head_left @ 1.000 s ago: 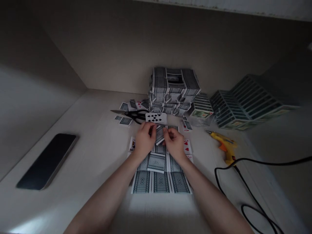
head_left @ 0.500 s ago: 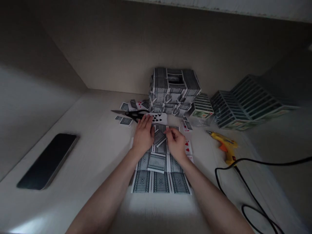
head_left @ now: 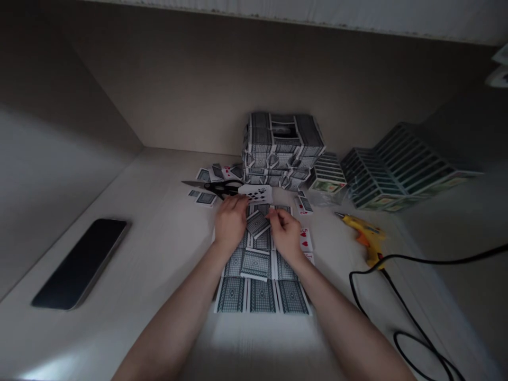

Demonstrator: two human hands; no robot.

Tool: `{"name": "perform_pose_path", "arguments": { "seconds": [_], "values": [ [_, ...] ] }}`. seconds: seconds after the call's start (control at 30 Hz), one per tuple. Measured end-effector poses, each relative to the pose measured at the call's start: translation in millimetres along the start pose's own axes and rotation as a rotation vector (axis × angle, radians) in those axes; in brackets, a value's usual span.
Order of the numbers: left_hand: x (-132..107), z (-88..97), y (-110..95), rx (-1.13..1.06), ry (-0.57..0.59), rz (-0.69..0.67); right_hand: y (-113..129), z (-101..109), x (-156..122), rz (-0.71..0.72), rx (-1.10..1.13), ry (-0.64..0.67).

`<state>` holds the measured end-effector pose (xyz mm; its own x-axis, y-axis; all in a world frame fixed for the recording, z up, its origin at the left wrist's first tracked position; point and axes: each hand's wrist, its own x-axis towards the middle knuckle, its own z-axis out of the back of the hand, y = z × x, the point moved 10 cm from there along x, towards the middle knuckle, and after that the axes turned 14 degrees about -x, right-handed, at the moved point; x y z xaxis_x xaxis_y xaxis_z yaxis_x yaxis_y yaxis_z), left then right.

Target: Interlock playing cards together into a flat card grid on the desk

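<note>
Three columns of face-down cards (head_left: 262, 297) lie laid out, short of the surface's (head_left: 159, 222) back edge; atop them, one tilted card (head_left: 257, 224), pinched by the right hand (head_left: 286, 234), looks unfinished. I cannot tell the left hand's (head_left: 230, 223) grip.

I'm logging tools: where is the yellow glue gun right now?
In the head view, the yellow glue gun lies at right, past the right hand and the five of hearts.
</note>
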<state>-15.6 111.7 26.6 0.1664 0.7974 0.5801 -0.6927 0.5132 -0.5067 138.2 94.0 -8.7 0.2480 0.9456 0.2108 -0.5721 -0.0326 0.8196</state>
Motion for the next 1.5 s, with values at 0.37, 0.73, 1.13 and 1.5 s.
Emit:
{"name": "perform_pose_path", "arguments": {
  "seconds": [0.37,0.73,1.13,1.5],
  "values": [
    [-6,25.5,-44,-0.189,-0.121,-0.307,-6,6,-2,-0.122,0.193,-0.014],
    [0,6.7,-19,-0.177,-0.024,-0.105,-19,6,1,-0.267,0.448,-0.062],
    [-1,-8.0,-3,-0.051,0.053,-0.004,-24,7,2,-0.269,0.534,-0.124],
    [-6,15.6,-4,-0.114,-0.151,-0.008,-20,11,2,-0.248,0.531,-0.139]
  ]
}}
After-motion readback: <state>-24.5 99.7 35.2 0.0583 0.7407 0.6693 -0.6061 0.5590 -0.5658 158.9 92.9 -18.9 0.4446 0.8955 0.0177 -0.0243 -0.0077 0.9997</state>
